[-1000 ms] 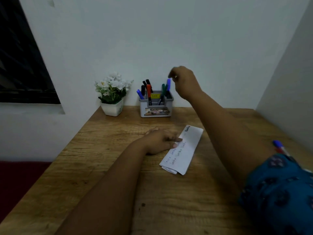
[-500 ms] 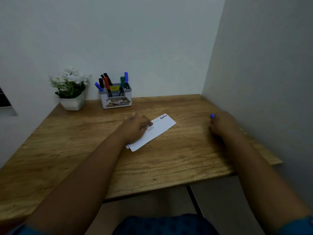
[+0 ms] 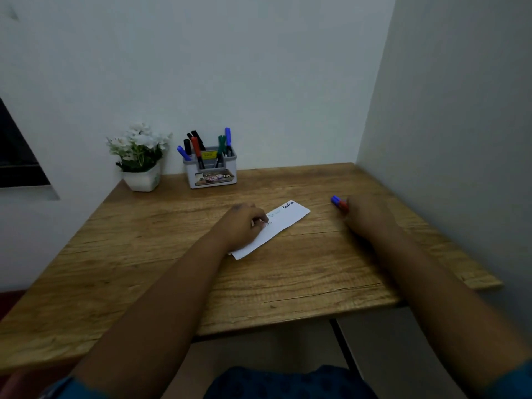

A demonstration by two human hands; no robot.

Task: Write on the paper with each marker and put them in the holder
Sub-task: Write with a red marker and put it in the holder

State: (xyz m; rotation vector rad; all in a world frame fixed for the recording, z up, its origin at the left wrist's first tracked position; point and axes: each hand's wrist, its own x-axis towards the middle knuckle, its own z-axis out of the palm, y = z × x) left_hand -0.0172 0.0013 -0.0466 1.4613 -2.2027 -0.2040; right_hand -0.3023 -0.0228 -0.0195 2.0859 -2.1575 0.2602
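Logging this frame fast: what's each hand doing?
Left hand: open, pressing flat on the paper.
Right hand: closed around markers.

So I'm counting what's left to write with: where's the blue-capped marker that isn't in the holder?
In the head view, the blue-capped marker lies on the desk's right side, at the right hand's fingertips, right of the paper.

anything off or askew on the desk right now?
Nothing damaged or spilled. The paper lies diagonal under the left hand. The markers at the right hand lie on the desk, not in the holder.
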